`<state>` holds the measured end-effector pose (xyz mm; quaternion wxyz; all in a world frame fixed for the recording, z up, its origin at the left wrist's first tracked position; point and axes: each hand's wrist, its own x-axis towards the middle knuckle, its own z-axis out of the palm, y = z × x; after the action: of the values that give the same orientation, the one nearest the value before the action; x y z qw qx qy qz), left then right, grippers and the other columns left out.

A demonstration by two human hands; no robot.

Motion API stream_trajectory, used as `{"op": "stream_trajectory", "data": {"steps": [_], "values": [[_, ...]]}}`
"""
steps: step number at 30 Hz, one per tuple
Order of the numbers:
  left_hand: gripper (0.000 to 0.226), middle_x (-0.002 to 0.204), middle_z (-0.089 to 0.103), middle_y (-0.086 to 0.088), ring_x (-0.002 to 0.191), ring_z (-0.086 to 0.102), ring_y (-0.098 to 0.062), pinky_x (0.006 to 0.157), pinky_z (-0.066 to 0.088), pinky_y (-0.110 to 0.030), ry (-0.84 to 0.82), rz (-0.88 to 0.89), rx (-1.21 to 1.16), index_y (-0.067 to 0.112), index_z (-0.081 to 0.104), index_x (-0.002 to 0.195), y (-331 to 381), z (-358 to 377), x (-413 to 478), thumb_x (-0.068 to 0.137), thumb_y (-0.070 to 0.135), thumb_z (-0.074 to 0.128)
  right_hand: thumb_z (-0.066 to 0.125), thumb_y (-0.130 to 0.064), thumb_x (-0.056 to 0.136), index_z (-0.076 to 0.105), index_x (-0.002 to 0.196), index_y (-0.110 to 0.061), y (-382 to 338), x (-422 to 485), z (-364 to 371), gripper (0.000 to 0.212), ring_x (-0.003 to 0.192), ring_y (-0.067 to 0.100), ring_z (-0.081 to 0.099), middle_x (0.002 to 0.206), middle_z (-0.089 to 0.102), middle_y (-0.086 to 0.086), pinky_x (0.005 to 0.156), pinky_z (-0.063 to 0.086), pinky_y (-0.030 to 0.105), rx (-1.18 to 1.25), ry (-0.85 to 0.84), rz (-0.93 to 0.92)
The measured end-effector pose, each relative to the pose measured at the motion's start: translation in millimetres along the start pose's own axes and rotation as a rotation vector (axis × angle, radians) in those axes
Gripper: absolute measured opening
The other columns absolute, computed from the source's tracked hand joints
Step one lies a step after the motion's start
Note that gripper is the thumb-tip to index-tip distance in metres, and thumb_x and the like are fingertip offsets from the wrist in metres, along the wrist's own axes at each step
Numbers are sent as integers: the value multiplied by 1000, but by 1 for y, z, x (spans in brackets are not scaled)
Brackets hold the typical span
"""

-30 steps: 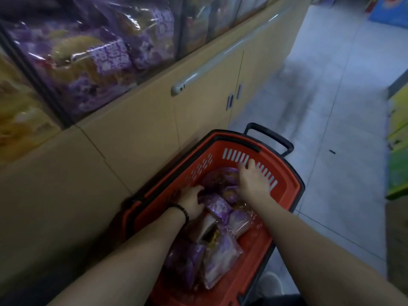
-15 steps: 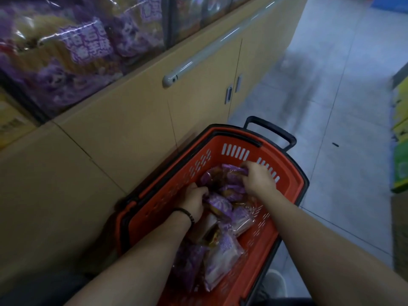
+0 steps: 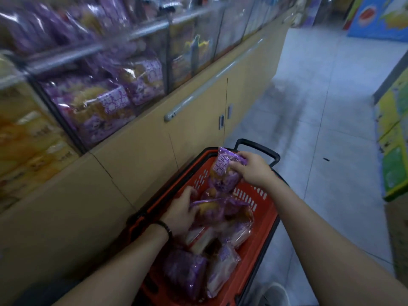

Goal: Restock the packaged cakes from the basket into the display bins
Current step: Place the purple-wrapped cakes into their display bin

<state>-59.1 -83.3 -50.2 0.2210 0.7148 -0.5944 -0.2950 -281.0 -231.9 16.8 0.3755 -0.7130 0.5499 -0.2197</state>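
A red plastic basket (image 3: 262, 237) stands on the floor against the counter, holding several purple-wrapped cakes (image 3: 223, 261). My right hand (image 3: 254, 170) is shut on one purple packaged cake (image 3: 224, 171), held upright just above the basket's far end. My left hand (image 3: 182, 212) is lower, inside the basket, gripping another purple cake (image 3: 210, 209) that still rests on the pile. The clear display bin (image 3: 103, 102) up on the left holds the same purple cakes.
A tan cabinet (image 3: 154, 151) with a grey rail (image 3: 205, 93) runs under the bins. Bins with yellow packs (image 3: 26, 138) sit at far left. Green and yellow boxes (image 3: 393, 138) line the right of the tiled aisle (image 3: 320, 120). The basket's black handle (image 3: 258, 146) points away.
My right hand closed on a cake and lifted it out of the pile. My left hand shifted onto another cake. The view tilted up, showing more of the bins.
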Motion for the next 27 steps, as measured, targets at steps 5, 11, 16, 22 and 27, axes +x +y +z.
{"op": "stream_trajectory", "data": {"steps": [5, 11, 16, 22, 27], "values": [[26, 105, 72, 12, 94, 66, -3, 77, 45, -10, -11, 49, 22, 27, 66, 126, 27, -72, -27, 105, 17, 56, 70, -35, 99, 66, 87, -22, -43, -26, -25, 18, 57, 4, 59, 63, 64, -8, 59, 40, 29, 94, 65, -81], [22, 100, 66, 1, 73, 64, -7, 40, 52, -20, 8, -4, -81, 24, 68, 119, 75, -137, -65, 109, 18, 50, 69, -55, 92, 72, 92, -26, -64, -56, -33, 29, 64, 18, 67, 73, 75, -5, 67, 54, 43, 365, 160, -121], [28, 93, 74, 16, 82, 71, -6, 66, 62, -37, 34, 81, -98, 31, 72, 114, 108, -191, -95, 95, 52, 67, 64, -38, 103, 72, 99, -27, -98, -74, -43, 15, 48, 17, 61, 76, 76, 2, 50, 47, 29, 585, 175, -174], [51, 119, 70, 23, 114, 63, 4, 102, 53, -34, 96, 153, 40, 42, 70, 119, 151, -253, -129, 74, 59, 86, 61, -20, 106, 69, 115, -21, -163, -100, -80, 12, 44, 16, 54, 75, 69, 3, 41, 50, 25, 822, 188, -274], [43, 115, 70, 18, 105, 65, -3, 94, 55, -35, 171, 151, 207, 29, 74, 112, 201, -313, -165, 82, 60, 78, 62, -21, 105, 67, 123, -17, -207, -110, -105, 20, 51, 17, 58, 85, 69, 13, 45, 53, 28, 952, 112, -287]]}}
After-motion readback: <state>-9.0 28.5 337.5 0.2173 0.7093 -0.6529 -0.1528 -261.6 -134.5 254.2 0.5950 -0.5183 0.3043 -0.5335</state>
